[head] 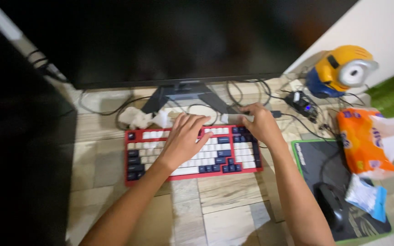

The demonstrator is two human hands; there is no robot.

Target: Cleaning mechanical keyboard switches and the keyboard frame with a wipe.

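A red keyboard (137, 155) with white and dark blue keys lies on the desk in front of a dark monitor (169, 41). My left hand (183, 139) lies flat on the middle of the keys, fingers spread. My right hand (260, 123) is at the keyboard's far right corner, fingers curled around a small pale object (233, 118) that is too blurred to name. Crumpled white tissue (137, 118) lies just behind the keyboard.
A black mouse (331, 205) sits on a green-edged dark mouse pad (311, 159) at right. Beside it are an orange tissue pack (363, 141), a small blue-white packet (365, 198), a yellow and blue toy figure (338, 68), tangled cables (251, 91) and a small black device (304, 105).
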